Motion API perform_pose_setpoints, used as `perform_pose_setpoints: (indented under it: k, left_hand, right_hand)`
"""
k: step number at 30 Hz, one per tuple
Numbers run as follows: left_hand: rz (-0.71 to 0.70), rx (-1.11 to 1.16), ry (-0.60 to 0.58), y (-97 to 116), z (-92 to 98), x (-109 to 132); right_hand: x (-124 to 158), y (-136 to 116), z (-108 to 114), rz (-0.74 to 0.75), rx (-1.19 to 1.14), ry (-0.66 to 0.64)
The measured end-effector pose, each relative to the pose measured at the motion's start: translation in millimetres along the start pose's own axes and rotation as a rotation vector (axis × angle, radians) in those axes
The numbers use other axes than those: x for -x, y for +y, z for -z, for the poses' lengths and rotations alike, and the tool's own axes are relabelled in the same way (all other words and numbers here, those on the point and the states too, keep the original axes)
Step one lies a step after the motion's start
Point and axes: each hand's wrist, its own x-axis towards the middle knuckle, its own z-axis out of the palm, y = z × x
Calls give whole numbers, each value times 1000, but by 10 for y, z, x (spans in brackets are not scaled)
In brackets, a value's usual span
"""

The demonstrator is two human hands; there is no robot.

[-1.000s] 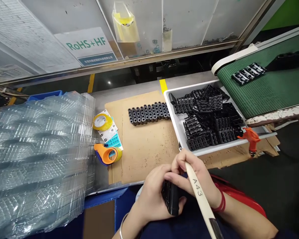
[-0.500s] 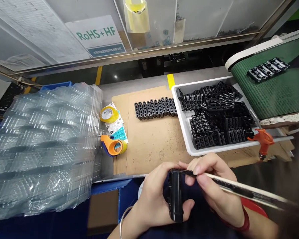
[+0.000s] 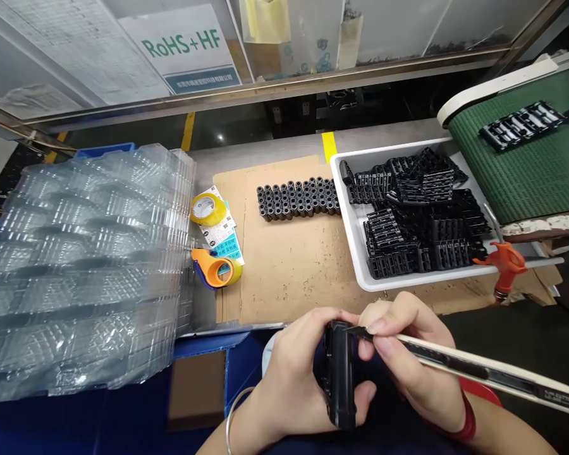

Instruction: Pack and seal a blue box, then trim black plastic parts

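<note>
A black plastic part (image 3: pixel 340 376) stands upright in my left hand (image 3: pixel 296 373), whose fingers and thumb wrap round it. My right hand (image 3: pixel 415 360) grips a long cream-and-black utility knife (image 3: pixel 483 368) near its blade end. The knife's dark tip touches or lies very close to the top of the part. Beyond my hands, a row of black cylindrical parts (image 3: pixel 296 201) stands on the cardboard (image 3: pixel 289 272). To the right, a white tray (image 3: pixel 360 281) holds a pile of black ribbed parts (image 3: pixel 408 215).
Stacked clear plastic trays (image 3: pixel 90 265) fill the left. Tape rolls, one in an orange dispenser (image 3: pixel 213 270), lie by labels (image 3: pixel 227 246). An orange-handled tool (image 3: pixel 505 262) rests at the white tray's right corner. A green conveyor (image 3: pixel 516 177) carries a black part (image 3: pixel 521 126).
The view has shifted slightly, so the table items sit a little higher. Both hands keep their grips, and more of the knife's rear end shows.
</note>
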Motion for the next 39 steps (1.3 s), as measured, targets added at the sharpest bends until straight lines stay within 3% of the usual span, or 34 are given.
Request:
perform_pose_setpoints:
  k: [28,33,36,39]
  left_hand:
    - [24,-47,-7,33,3,20]
    - [30,-35,-5,29,-14,14]
    - [-26,-17,48,-36,-9,10]
    - [25,125,203,-151,-2,26]
  right_hand:
    - [48,46,6,-24,-78,-14]
    - [43,25,11,-40,-145,-109]
    - [23,-1,44,-63,-205,-157]
    - [-39,-34,75,-36,-206,-84]
